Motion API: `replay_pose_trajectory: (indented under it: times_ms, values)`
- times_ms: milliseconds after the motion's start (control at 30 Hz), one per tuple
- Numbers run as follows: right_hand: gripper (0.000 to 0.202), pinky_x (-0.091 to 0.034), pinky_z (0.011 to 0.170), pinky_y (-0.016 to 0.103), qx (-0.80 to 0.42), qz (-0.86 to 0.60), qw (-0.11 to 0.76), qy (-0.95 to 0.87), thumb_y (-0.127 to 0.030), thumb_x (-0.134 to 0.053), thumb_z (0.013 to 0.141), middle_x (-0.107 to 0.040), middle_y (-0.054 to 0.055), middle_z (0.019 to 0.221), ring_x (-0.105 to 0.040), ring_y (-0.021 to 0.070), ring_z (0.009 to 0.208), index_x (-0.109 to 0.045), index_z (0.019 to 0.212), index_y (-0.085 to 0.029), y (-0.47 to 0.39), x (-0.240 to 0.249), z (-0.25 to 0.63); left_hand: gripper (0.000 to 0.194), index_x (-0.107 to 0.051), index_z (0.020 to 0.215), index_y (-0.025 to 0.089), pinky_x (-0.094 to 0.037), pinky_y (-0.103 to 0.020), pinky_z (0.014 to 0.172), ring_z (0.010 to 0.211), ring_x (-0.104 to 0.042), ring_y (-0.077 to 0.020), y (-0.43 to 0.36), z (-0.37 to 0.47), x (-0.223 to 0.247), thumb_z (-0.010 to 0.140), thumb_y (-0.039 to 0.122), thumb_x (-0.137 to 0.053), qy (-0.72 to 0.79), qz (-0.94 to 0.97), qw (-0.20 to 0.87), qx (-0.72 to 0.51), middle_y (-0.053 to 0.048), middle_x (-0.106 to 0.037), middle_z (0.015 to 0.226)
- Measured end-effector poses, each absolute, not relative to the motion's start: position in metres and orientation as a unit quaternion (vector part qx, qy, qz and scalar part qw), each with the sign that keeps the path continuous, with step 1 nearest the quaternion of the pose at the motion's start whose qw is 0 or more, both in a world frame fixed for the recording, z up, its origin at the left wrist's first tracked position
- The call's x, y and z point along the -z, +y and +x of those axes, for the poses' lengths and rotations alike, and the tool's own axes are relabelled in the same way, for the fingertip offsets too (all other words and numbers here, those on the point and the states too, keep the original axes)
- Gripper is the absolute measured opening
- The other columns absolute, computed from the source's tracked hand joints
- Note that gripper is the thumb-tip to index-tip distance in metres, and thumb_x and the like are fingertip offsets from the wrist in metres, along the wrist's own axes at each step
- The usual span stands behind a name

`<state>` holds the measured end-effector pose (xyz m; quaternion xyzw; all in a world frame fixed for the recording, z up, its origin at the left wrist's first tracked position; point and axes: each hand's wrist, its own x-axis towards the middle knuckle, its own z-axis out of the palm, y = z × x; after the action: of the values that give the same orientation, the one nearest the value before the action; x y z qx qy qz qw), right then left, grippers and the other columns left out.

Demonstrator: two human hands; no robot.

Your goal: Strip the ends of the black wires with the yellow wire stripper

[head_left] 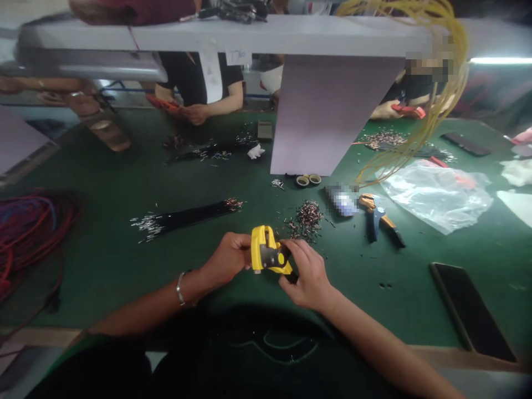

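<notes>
My right hand (305,271) is wrapped round the handles of a yellow and black wire stripper (266,252), held over the near part of the green table. At the tool's left side my left hand (230,256) is closed, fingertips against or just beside its head; what they pinch is hidden. Left of the tool lies a bundle of black wires (191,217), with silvery tips at one end and bare copper at the other. Beyond the tool is a heap of small dark and coppery offcuts (306,219).
An orange and blue hand tool (380,219) and a plastic bag (440,194) lie to the right. A phone (469,310) rests near the front edge. Red and blue cables (33,238) are coiled at left. Across the table, people work under a shelf (233,36).
</notes>
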<state>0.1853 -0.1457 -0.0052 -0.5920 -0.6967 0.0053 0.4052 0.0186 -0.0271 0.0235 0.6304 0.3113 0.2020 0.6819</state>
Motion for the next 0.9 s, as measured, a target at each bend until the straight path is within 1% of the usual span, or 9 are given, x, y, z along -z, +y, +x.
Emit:
replay_pose_trajectory:
  times_ms: [133, 267, 467, 567, 700, 900]
  values:
    - [0.063, -0.052, 0.085, 0.047, 0.013, -0.59, 0.408, -0.697, -0.015, -0.054, 0.067, -0.06, 0.014, 0.111, -0.058, 0.0294, 0.102, -0.042, 0.128, -0.015, -0.147, 0.006, 0.186, 0.022, -0.067, 0.057, 0.013, -0.04, -0.019, 0.046, 0.046, -0.047, -0.0067, -0.029, 0.018, -0.025, 0.068, 0.029, -0.076, 0.319, 0.631, 0.677, -0.205, 0.002, -0.056, 0.049]
    - [0.063, -0.051, 0.085, 0.048, 0.013, -0.593, 0.406, -0.695, -0.017, -0.054, 0.067, -0.059, 0.015, 0.111, -0.058, 0.0303, 0.102, -0.041, 0.128, -0.017, -0.147, 0.006, 0.185, 0.023, -0.069, 0.059, 0.014, -0.039, -0.018, 0.046, 0.046, -0.046, -0.0057, -0.03, 0.016, -0.03, 0.07, 0.032, -0.076, 0.319, 0.638, 0.671, -0.203, 0.002, -0.057, 0.05]
    - [0.061, -0.05, 0.086, 0.048, 0.008, -0.585, 0.412, -0.699, -0.017, -0.054, 0.068, -0.059, 0.015, 0.111, -0.058, 0.0307, 0.102, -0.041, 0.128, -0.016, -0.148, 0.007, 0.184, 0.018, -0.073, 0.067, 0.015, -0.046, -0.019, 0.051, 0.052, -0.054, -0.008, -0.031, 0.016, -0.035, 0.067, 0.032, -0.079, 0.301, 0.637, 0.684, -0.191, -0.001, -0.066, 0.061]
    - [0.058, -0.05, 0.085, 0.048, 0.01, -0.584, 0.405, -0.703, -0.018, -0.055, 0.07, -0.059, 0.015, 0.11, -0.058, 0.0302, 0.1, -0.042, 0.127, -0.016, -0.149, 0.008, 0.185, 0.015, -0.072, 0.066, 0.015, -0.047, -0.019, 0.054, 0.053, -0.055, -0.0078, -0.031, 0.017, -0.037, 0.068, 0.029, -0.078, 0.298, 0.635, 0.687, -0.192, 0.0, -0.066, 0.061]
    - [0.055, -0.051, 0.083, 0.046, 0.014, -0.58, 0.408, -0.705, -0.017, -0.055, 0.071, -0.06, 0.015, 0.107, -0.059, 0.0292, 0.097, -0.044, 0.125, -0.015, -0.149, 0.008, 0.186, 0.012, -0.072, 0.065, 0.015, -0.049, -0.019, 0.056, 0.055, -0.057, -0.0085, -0.031, 0.017, -0.04, 0.065, 0.024, -0.08, 0.292, 0.636, 0.689, -0.189, 0.0, -0.067, 0.061]
    - [0.052, -0.052, 0.078, 0.043, 0.034, -0.58, 0.397, -0.711, -0.018, -0.055, 0.072, -0.06, 0.014, 0.102, -0.059, 0.0283, 0.091, -0.043, 0.122, -0.014, -0.149, 0.009, 0.186, 0.014, -0.074, 0.069, 0.016, -0.05, -0.021, 0.055, 0.057, -0.059, -0.01, -0.032, 0.017, -0.039, 0.064, 0.027, -0.08, 0.297, 0.644, 0.679, -0.188, -0.002, -0.07, 0.065]
